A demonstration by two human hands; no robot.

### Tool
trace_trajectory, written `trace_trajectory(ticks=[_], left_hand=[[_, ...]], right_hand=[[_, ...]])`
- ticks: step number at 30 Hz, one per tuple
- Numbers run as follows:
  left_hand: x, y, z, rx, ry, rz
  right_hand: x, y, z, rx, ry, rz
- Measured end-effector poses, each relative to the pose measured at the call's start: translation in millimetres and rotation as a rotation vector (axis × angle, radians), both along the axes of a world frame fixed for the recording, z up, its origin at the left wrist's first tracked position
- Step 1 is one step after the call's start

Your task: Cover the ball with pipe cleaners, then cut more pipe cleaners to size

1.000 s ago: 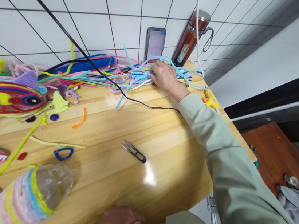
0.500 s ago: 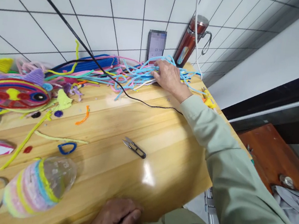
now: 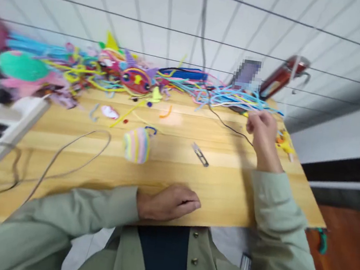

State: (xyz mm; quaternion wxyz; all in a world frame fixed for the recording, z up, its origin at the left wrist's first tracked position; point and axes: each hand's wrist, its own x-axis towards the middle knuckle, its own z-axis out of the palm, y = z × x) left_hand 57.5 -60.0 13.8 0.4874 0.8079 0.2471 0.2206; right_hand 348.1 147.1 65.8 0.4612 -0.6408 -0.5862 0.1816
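My left hand [image 3: 171, 202] rests closed near the front edge of the table, with nothing seen in it. To the right, my right hand [image 3: 262, 130] is above the table, fingers curled in; motion blur hides anything they may hold. Just behind it lies a loose pile of pipe cleaners [image 3: 234, 99], mostly light blue. Thread snips [image 3: 200, 154] lie on the wood between both hands. Left of them is a plastic bottle wrapped in pastel stripes [image 3: 137, 145]. Farther back sits a red face-like piece [image 3: 137, 80] with yellow and purple parts.
A phone [image 3: 246, 75] and a red flask [image 3: 283, 78] lean by the wall. A yellow tool [image 3: 285, 144] lies near the right edge. A white power strip [image 3: 11, 130] and a looping grey cable [image 3: 56, 156] occupy the left. A black cable [image 3: 230, 126] crosses the table.
My right hand has come off the pipe cleaner pile towards me, its fingers now curled. The view has swung left and back, showing more of the table. My left hand still rests closed.
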Motion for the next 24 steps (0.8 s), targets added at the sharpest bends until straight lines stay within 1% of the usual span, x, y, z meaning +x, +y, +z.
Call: trace_trajectory(ticks=[1, 2, 4, 6, 8, 9, 10, 12, 13, 14, 16, 17, 18, 20, 21, 22, 24], left_hand=[[-0.7, -0.5, 0.5, 0.024, -0.032, -0.023], [-2.2, -1.1, 3.4, 0.052, -0.068, -0.046], [-8.6, -2.3, 17.5, 0.114, -0.118, -0.064], [-19.9, -1.9, 41.3, 0.190, -0.138, -0.050], [-37.7, 3.4, 69.8, 0.260, -0.141, 0.018], [-49.3, 8.8, 83.7, 0.297, -0.128, 0.063], [-62.8, 16.5, 96.4, 0.331, -0.094, 0.167], [-95.1, 39.0, 115.5, 0.358, 0.104, 0.458], [-113.5, 53.6, 121.1, 0.369, 0.134, 0.556], [-132.8, 69.8, 123.7, 0.362, 0.170, 0.653], [-171.7, 104.7, 120.8, 0.281, 0.337, 0.920], [-190.2, 121.7, 116.3, 0.222, 0.420, 1.001], [-207.1, 137.3, 110.5, 0.174, 0.495, 1.047], [-235.1, 161.5, 98.8, 0.143, 0.645, 1.077], [-245.5, 169.7, 94.2, 0.134, 0.673, 1.061], [-253.4, 175.6, 91.2, 0.135, 0.697, 1.058], [-262.2, 182.3, 89.9, 0.155, 0.728, 1.037]], right_hand=[[-3.9, -9.1, -2.9, 0.008, 0.073, 0.029], [-7.6, -16.9, -6.3, 0.045, 0.225, 0.027], [-14.9, -28.7, -13.6, 0.050, 0.379, 0.054], [-21.5, -35.8, -20.3, 0.041, 0.433, 0.064], [-26.1, -38.9, -26.1, 0.033, 0.422, 0.057], [-27.5, -39.4, -28.9, 0.025, 0.407, 0.049], [-28.4, -39.5, -31.6, 0.012, 0.389, 0.042], [-29.2, -39.9, -36.5, -0.026, 0.343, 0.036], [-29.5, -40.4, -38.6, -0.043, 0.315, 0.041], [-30.0, -41.4, -40.3, -0.057, 0.285, 0.051], [-31.8, -44.2, -42.3, -0.070, 0.227, 0.074], [-33.0, -45.8, -42.6, -0.074, 0.203, 0.077], [-34.3, -47.3, -42.6, -0.080, 0.184, 0.073], [-36.6, -49.8, -41.9, -0.086, 0.161, 0.050], [-37.4, -50.8, -41.3, -0.083, 0.157, 0.044], [-38.0, -51.8, -40.6, -0.074, 0.158, 0.052], [-39.1, -54.5, -38.7, -0.049, 0.162, 0.100]])
